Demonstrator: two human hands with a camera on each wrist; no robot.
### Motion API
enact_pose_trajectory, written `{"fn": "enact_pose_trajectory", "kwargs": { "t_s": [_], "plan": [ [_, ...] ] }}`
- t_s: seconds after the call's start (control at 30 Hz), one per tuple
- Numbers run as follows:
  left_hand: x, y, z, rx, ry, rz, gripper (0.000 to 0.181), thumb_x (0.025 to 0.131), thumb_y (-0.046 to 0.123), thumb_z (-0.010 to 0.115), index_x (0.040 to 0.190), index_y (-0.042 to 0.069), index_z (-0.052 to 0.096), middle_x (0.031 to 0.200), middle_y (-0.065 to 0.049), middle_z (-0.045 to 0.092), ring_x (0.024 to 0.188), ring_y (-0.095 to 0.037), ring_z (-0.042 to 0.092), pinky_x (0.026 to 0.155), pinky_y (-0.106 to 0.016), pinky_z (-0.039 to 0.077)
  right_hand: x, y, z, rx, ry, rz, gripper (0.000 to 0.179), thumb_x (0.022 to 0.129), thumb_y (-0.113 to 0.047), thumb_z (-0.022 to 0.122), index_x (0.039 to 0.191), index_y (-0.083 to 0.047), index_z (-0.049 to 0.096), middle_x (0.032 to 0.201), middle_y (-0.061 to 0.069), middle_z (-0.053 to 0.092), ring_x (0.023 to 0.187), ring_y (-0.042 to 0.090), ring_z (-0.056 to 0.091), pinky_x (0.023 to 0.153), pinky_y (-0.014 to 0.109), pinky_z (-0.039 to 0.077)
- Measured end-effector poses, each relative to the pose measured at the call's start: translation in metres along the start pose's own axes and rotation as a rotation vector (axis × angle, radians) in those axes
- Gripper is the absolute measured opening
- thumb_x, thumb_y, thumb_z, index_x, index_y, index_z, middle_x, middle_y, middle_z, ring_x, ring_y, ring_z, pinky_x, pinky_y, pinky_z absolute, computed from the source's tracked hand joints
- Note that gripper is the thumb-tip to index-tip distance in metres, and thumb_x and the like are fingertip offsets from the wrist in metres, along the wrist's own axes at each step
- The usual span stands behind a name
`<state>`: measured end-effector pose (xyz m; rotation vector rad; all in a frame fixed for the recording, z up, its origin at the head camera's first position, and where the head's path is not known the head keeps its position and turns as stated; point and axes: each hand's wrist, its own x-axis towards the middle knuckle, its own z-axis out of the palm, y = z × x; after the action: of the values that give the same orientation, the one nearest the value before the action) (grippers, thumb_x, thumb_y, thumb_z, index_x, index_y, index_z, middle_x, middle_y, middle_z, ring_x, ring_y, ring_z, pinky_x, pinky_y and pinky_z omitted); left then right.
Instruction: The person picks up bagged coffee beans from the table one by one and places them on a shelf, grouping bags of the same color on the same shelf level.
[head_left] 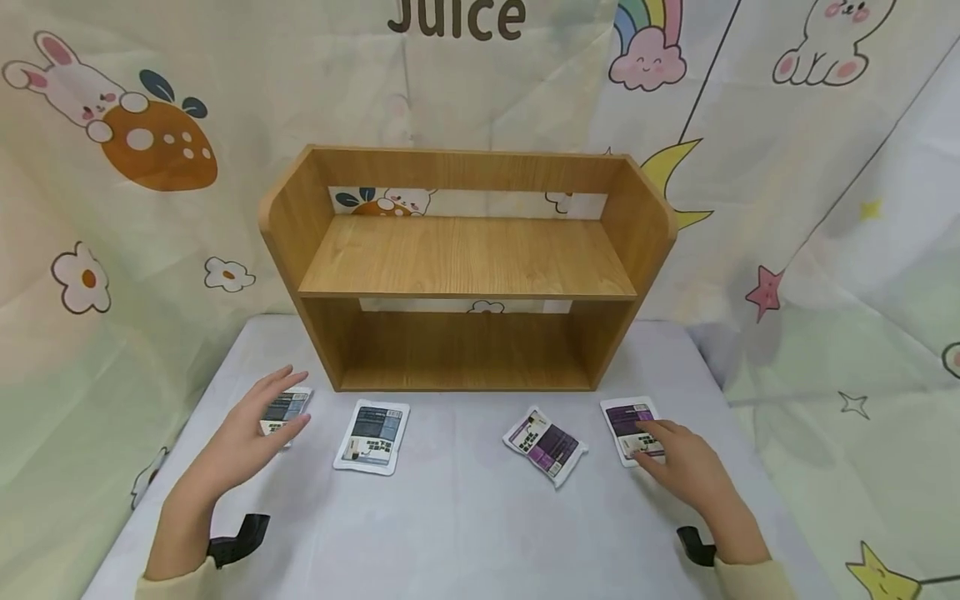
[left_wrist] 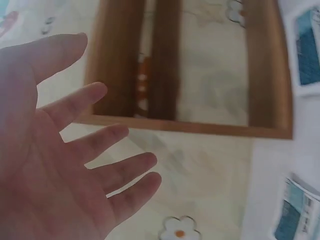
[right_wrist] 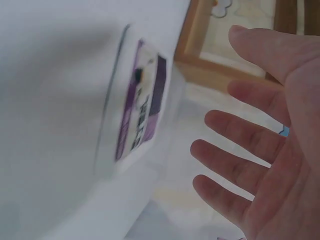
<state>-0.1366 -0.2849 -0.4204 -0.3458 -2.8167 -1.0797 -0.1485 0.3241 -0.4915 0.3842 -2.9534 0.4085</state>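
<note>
My left hand (head_left: 243, 437) hovers with spread fingers over a white packet with a blue-grey label (head_left: 287, 406), partly covering it in the head view. A second blue-labelled packet (head_left: 372, 437) lies flat to its right. On the other side, my right hand (head_left: 686, 462) reaches toward a white packet with a purple label (head_left: 628, 417), its fingertips overlapping that packet's right part. In the right wrist view this hand's fingers (right_wrist: 235, 132) are extended with nothing in them, apart from a purple packet (right_wrist: 142, 107). Another purple packet (head_left: 546, 446) lies askew nearer the middle.
A two-tier wooden shelf (head_left: 468, 257) stands at the back of the white-covered table (head_left: 450, 525), its two boards bare. Behind it hangs a cloth backdrop (head_left: 300, 92) with cartoon prints. Black straps (head_left: 242, 542) are worn at the wrists.
</note>
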Motion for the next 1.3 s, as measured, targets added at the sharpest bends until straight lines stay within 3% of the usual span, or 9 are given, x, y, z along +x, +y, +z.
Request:
{"fn": "enact_pose_trajectory", "kwargs": {
  "t_s": [0.1,0.23,0.33,0.47,0.63,0.8,0.93,1.17,1.3],
  "plan": [
    [0.006,0.013,-0.013,-0.043,0.042,0.087,0.061,0.093,0.020,0.067,0.148,0.016,0.041,0.154,-0.017,0.027,0.137,-0.042,0.026,0.092,-0.069,0.033,0.005,-0.009,0.000,0.026,-0.011,-0.010,0.048,0.083,-0.028,0.077,0.121,-0.002,0.064,0.117,0.024,0.062,0.107,0.046,0.057,0.088,0.059,0.044],
    [0.018,0.029,-0.034,-0.053,0.123,0.196,0.068,0.090,0.008,0.069,0.149,0.022,0.040,0.152,-0.007,0.034,0.136,-0.019,0.032,0.105,-0.034,0.036,0.011,-0.019,0.001,0.052,-0.016,-0.034,0.047,0.083,-0.028,0.077,0.120,-0.002,0.065,0.117,0.023,0.063,0.108,0.045,0.057,0.088,0.059,0.044],
    [0.030,0.043,-0.053,-0.043,0.185,0.279,0.073,0.087,0.001,0.070,0.149,0.023,0.039,0.150,-0.003,0.038,0.132,-0.007,0.035,0.097,-0.012,0.031,0.018,-0.024,0.002,0.070,-0.016,-0.048,0.046,0.083,-0.026,0.078,0.120,-0.001,0.065,0.117,0.021,0.063,0.106,0.043,0.059,0.086,0.057,0.045],
    [0.047,0.062,-0.072,-0.041,0.238,0.378,0.077,0.083,-0.007,0.070,0.149,0.020,0.041,0.148,-0.003,0.040,0.131,-0.005,0.038,0.097,-0.013,0.033,0.022,-0.023,0.001,0.075,-0.025,-0.052,0.045,0.082,-0.025,0.078,0.120,-0.002,0.066,0.115,0.018,0.065,0.103,0.039,0.061,0.084,0.054,0.047],
    [0.067,0.080,-0.091,-0.062,0.310,0.437,0.071,0.080,-0.013,0.070,0.143,0.009,0.048,0.145,-0.008,0.044,0.130,-0.006,0.039,0.096,-0.016,0.035,0.020,-0.026,-0.003,0.088,-0.049,-0.042,0.045,0.083,-0.025,0.077,0.120,-0.002,0.065,0.116,0.017,0.065,0.104,0.037,0.061,0.085,0.054,0.048],
    [0.092,0.088,-0.112,-0.107,0.331,0.390,0.060,0.088,-0.004,0.065,0.144,0.010,0.048,0.147,-0.005,0.042,0.133,-0.010,0.037,0.104,-0.024,0.032,0.025,-0.035,-0.004,0.107,-0.046,-0.042,0.047,0.084,-0.026,0.076,0.122,-0.002,0.064,0.118,0.017,0.064,0.109,0.037,0.060,0.088,0.054,0.046],
    [0.115,0.086,-0.126,-0.129,0.305,0.293,0.057,0.095,0.009,0.060,0.148,0.020,0.043,0.150,-0.003,0.037,0.140,-0.019,0.029,0.112,-0.038,0.023,0.036,-0.042,0.000,0.129,-0.044,-0.062,0.046,0.085,-0.026,0.075,0.123,-0.002,0.064,0.121,0.016,0.063,0.113,0.037,0.057,0.091,0.054,0.045],
    [0.154,0.081,-0.128,-0.150,0.189,0.163,0.058,0.099,0.028,0.054,0.152,0.032,0.031,0.158,-0.001,0.020,0.143,-0.041,0.016,0.110,-0.059,0.016,0.045,-0.044,0.003,0.121,-0.060,-0.055,0.044,0.085,-0.026,0.075,0.122,-0.004,0.065,0.119,0.015,0.064,0.113,0.036,0.057,0.092,0.053,0.044],
    [0.171,0.075,-0.131,-0.177,0.160,0.117,0.059,0.099,0.033,0.051,0.153,0.032,0.027,0.159,-0.005,0.017,0.140,-0.044,0.022,0.105,-0.065,0.022,0.052,-0.041,-0.002,0.122,-0.087,-0.043,0.044,0.086,-0.027,0.075,0.123,-0.004,0.064,0.120,0.016,0.063,0.112,0.037,0.058,0.091,0.054,0.045]
  ]
}}
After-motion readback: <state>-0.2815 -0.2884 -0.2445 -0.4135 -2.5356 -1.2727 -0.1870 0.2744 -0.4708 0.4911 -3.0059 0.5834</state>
